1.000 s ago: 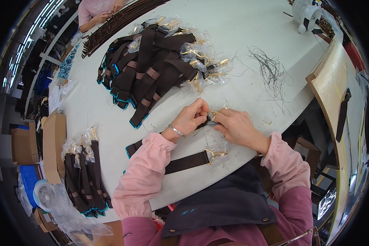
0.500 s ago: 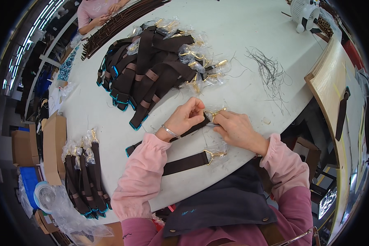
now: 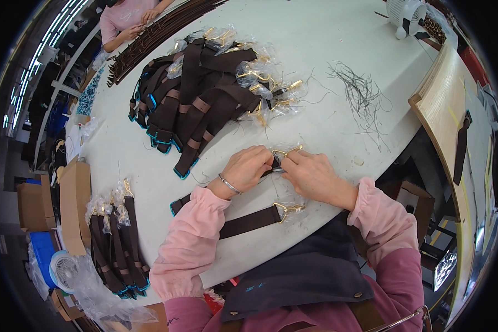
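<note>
Moved since half a second ago: the left hand (image 3: 246, 169) has come down, fingertips now in at the clasp end of the dark strap (image 3: 275, 164); the whole view has shifted slightly too
Left hand: fingers curled narrow against the strap, but tips are mostly hidden, so can't tell if it's pinching strap or thread
Right hand (image 3: 315, 174): bunched narrow, holding that same end by the gold clasp (image 3: 286, 151)
Strap spot: on the white table (image 3: 326, 33), slanting under the left hand, blue-edged end poking out left
Step in hand: fiddly two-handed finger work at the clasp end, I'd guess
Next move: probably wants the right steady while the left gets a clean pinch
Straps by the hands: two, counting the second strap (image 3: 250, 222) just below
Left bundle (image 3: 119, 249): four or five, they overlap
Big pile (image 3: 205, 94): too tangled to count
Loose threads (image 3: 359, 91): one clump, strands uncountable
Bracelet (image 3: 229, 184): one, left wrist
</note>
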A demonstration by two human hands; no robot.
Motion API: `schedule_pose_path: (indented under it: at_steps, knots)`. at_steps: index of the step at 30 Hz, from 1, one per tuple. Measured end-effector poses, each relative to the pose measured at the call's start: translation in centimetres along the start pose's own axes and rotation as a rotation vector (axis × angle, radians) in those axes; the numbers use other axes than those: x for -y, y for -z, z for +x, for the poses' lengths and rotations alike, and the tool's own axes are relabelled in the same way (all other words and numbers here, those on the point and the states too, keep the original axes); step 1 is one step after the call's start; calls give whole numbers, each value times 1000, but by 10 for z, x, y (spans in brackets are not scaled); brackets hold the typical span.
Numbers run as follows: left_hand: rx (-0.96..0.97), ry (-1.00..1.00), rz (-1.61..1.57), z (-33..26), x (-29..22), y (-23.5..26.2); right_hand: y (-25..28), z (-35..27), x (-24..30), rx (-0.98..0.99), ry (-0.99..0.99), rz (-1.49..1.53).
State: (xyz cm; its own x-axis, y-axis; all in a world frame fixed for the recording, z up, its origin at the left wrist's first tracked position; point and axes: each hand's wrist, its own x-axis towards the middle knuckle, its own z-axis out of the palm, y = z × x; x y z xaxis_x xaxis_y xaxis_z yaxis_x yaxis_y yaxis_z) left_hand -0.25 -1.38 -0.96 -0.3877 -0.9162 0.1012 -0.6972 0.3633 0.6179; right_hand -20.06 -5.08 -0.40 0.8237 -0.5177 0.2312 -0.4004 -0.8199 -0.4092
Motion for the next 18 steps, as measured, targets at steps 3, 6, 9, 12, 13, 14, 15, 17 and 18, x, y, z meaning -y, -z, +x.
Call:
schedule_pose_path:
  at_steps: [3, 6, 9, 12, 13, 14, 15, 17, 18]
  knots:
    - [-4, -37, 9, 1, 1, -1, -1, 1, 1, 25, 14, -41]
    - [-22, 108, -189, 1, 3, 0, -3, 1, 0, 33, 50, -68]
    - [-98, 201, -152, -8, 0, 9, 12, 5, -1, -6, -68, 95]
    - [-32, 111, 167, -28, -8, 16, 21, 4, -19, -57, -155, 112]
    - [-15, 96, 268, -35, -13, 16, 22, 4, -25, -77, -159, 76]
    - [2, 80, 368, -42, -17, 15, 19, 4, -30, -40, -168, 78]
    - [14, 122, 431, -48, -18, 11, 13, 3, -35, -2, -179, 80]
    - [-80, 22, 570, -59, -12, 2, 12, 8, -37, 110, -179, 121]
    - [-126, -29, 639, -63, -9, 0, 14, 11, -38, 184, -180, 156]
